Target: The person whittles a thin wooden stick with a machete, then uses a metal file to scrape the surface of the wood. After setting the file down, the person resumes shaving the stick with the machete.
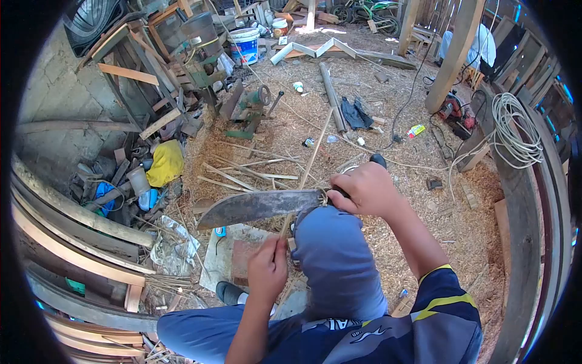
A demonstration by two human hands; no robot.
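Observation:
My right hand (362, 187) is closed round the dark handle of a machete at my raised knee (336, 242). The wide, worn machete blade (260, 207) points left, lying across a thin wooden strip (318, 145). Lower down, my left hand (267, 267) grips the bottom end of that strip, which slants up and to the right past the blade. The blade hides a short part of the strip.
Thin sticks (242, 173) lie on the shavings beyond the blade. A green metal machine (248, 112) stands further back. A yellow cloth (166, 164) is at left, coiled cable (516, 130) hangs at right, and a person (479, 45) is at the back right.

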